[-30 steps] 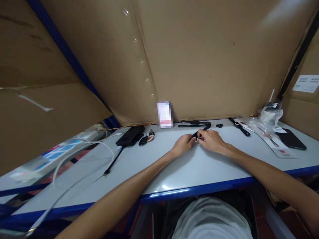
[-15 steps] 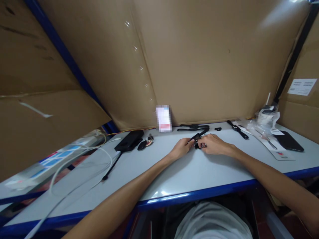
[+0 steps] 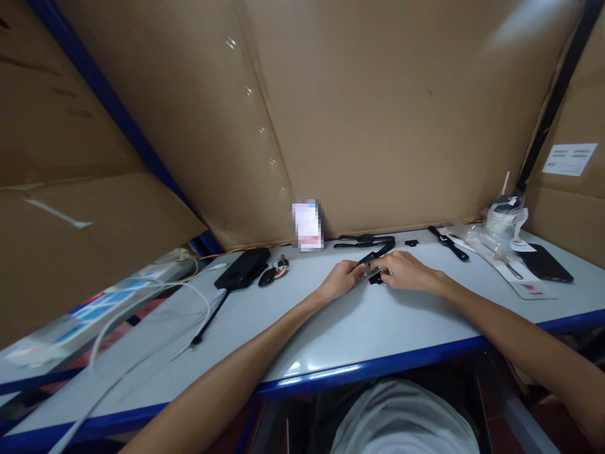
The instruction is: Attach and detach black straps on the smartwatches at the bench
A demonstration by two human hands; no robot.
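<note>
In front of me, my left hand (image 3: pixel 344 279) is closed, thumb and fingers pinching the near end of a black strap-like piece (image 3: pixel 366 258). Facing it, my right hand (image 3: pixel 405 271) has its fingers bent together over the same spot. A greyish bit (image 3: pixel 372 267) shows between the two hands, too small to name. Just under my right fingertips a small flat black piece (image 3: pixel 377 278) lies on the table. Behind the hands is a black watch (image 3: pixel 366 239) with its strap spread. A second small black piece (image 3: pixel 411 243) lies farther back to the right.
A lit phone (image 3: pixel 308 226) leans on the cardboard wall (image 3: pixel 368 126). On the left of the table (image 3: pixel 331 340) are a black box with a cable (image 3: pixel 243 268), keys (image 3: pixel 273 272) and white cables (image 3: pixel 208 302). Rightward lie another black watch (image 3: pixel 449 244), clear packaging (image 3: pixel 496 252) and a dark phone (image 3: pixel 546 263).
My right fingers have shifted up and a little apart from the small flat black piece, which now shows more plainly below them. My left hand stays near the same place. The view has shifted slightly.
</note>
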